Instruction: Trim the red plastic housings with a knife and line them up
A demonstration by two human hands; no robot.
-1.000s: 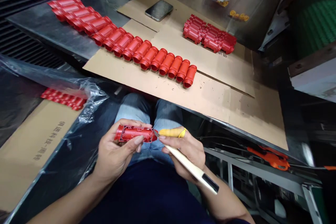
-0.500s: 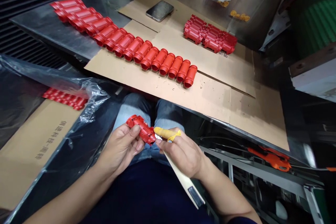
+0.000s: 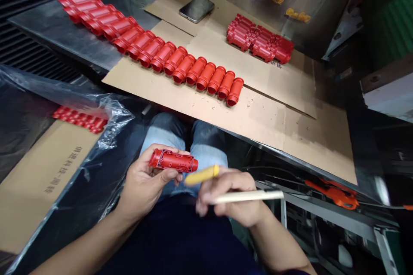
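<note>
My left hand (image 3: 145, 180) is closed around a red plastic tube-shaped part (image 3: 176, 161), held roughly level above my lap. Cut-outs and dark outlined edges show on its upturned side. Just right of it, apart from the part, my right hand (image 3: 235, 193) is closed on a slim cream-handled tool (image 3: 254, 196). The handle points to the right, while the working tip is hidden by blurred fingers. A yellow finger cot (image 3: 202, 176) covers my right index finger.
A long row of red tube parts (image 3: 176, 61) lies across the cardboard (image 3: 274, 133) and metal table. Behind are stacked red parts (image 3: 258, 38), a phone (image 3: 196, 8) and yellow finger cots (image 3: 298, 15). A plastic-lined box (image 3: 41, 180) with red parts stands at left.
My left hand has turned the red part so its cut-out side faces up. My right hand has drawn the tool away from the part, and the handle has swung level.
</note>
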